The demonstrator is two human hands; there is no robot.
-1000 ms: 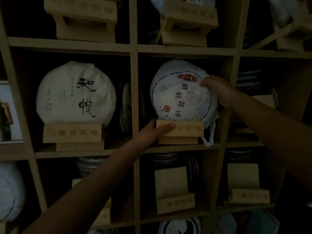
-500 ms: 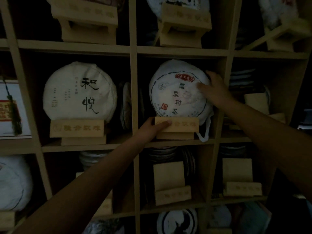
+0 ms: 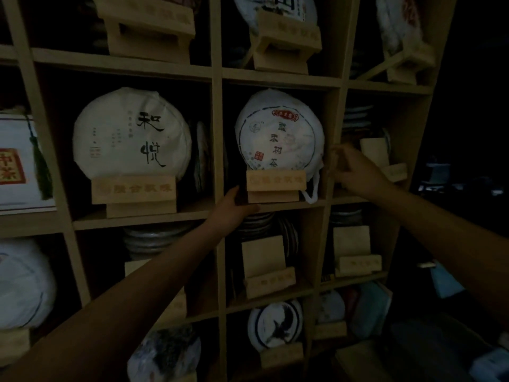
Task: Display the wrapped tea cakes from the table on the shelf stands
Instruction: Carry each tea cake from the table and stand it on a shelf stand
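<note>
Tea cake (image 3: pixel 278 133): round, white wrapper, ringed print with dark characters and a red seal, upright on its stand (image 3: pixel 275 181) in the middle cubby (a wrapper tail hangs at lower right). Left hand (image 3: pixel 234 208) holds the stand's base. Right hand (image 3: pixel 355 172) is blurred beside the cake; grip cannot be told.

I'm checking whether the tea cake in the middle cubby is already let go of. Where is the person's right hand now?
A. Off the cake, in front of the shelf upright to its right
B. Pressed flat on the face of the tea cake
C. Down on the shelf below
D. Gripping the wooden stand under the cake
A: the right hand is blurred but sits clear of the tea cake, in front of the shelf upright beside it.
</note>
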